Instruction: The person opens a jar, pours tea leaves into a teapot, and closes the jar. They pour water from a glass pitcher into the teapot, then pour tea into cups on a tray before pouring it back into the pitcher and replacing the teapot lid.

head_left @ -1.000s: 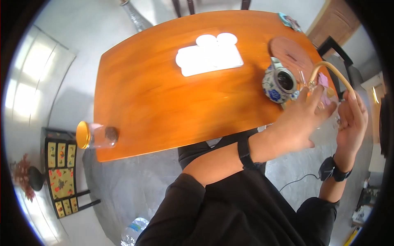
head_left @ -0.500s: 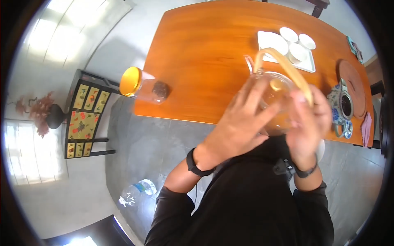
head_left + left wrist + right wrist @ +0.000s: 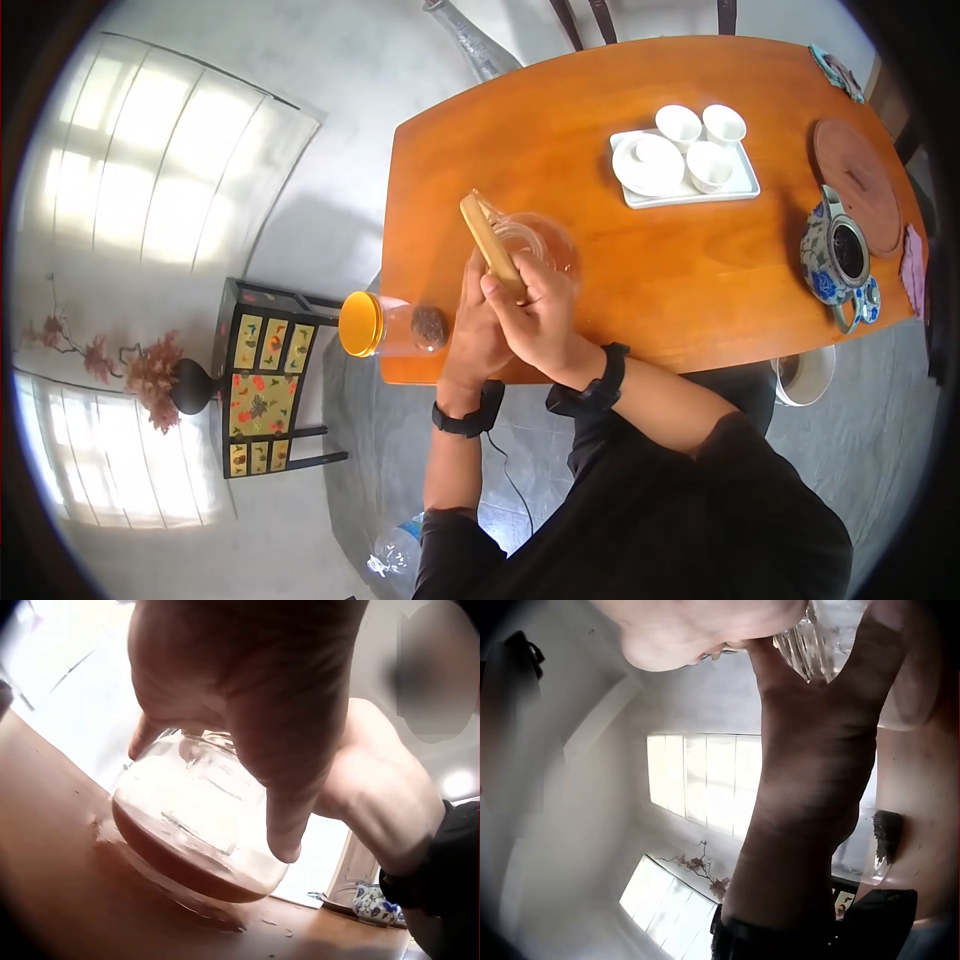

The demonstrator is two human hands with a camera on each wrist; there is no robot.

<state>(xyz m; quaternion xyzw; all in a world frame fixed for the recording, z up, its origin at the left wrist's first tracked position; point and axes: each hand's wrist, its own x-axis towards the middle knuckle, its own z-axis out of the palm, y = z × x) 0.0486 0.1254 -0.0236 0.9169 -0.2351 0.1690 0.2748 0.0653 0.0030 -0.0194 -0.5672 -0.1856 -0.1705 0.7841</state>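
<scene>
A round glass teapot (image 3: 555, 240) with a tan arched handle (image 3: 490, 240) is low over the left part of the table. It contains reddish-brown liquid, and the left wrist view shows its base close to the tabletop. My right hand (image 3: 542, 320) grips the handle near its lower end. My left hand (image 3: 474, 335) lies beside and partly under the right one. Seen from the left wrist, the left hand spans the glass, with the thumb (image 3: 285, 832) on one side and a finger on the other; its remaining fingers are hidden.
Left of the hands lies a clear jar (image 3: 400, 328) with a yellow lid and dark contents. A white tray (image 3: 745, 185) carries a lidded bowl and several cups. Farther right are a blue-and-white teapot (image 3: 830, 255), a round wooden board (image 3: 860, 185) and a pink cloth (image 3: 912, 272).
The glass teapot and both hands have moved left across the table, away from the blue-and-white teapot. The right hand holds the handle throughout; the left hand has come in close beside it.
</scene>
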